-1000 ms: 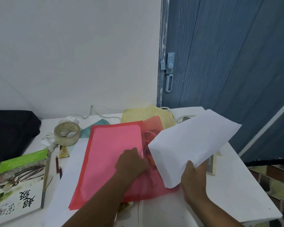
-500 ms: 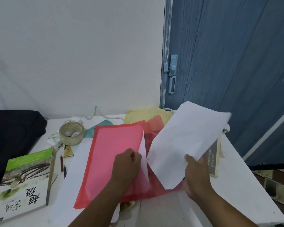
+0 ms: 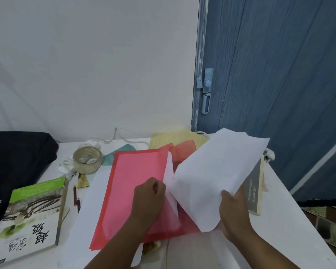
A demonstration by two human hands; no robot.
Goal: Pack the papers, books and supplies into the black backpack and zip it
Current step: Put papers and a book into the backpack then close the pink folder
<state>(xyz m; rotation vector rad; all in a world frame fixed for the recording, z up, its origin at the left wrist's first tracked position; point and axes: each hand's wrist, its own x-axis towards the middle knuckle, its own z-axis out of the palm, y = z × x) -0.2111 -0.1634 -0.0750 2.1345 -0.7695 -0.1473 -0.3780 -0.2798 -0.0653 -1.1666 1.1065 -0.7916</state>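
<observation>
My right hand (image 3: 233, 214) grips the lower edge of a white paper sheet (image 3: 217, 171) and holds it raised and tilted above the table. My left hand (image 3: 148, 197) rests on a stack of red and pink sheets (image 3: 132, 183) and pinches the lifted edge of another white sheet (image 3: 170, 183). The black backpack (image 3: 17, 167) lies at the far left of the white table (image 3: 279, 239). A green and white book (image 3: 29, 218) sits at the front left. A dark-covered book (image 3: 253, 189) lies behind the raised sheet, partly hidden.
A roll of tape (image 3: 87, 160) stands behind the red sheets, with a white cable (image 3: 113, 138) and a teal item (image 3: 116, 154) near it. Two pencils (image 3: 76, 199) lie beside the green book. A yellow cloth (image 3: 175, 138) sits at the back. A blue door (image 3: 270, 74) stands to the right.
My right hand has lifted the white sheet higher and more upright, uncovering the dark book. My left hand has pinched up an edge of a second white sheet.
</observation>
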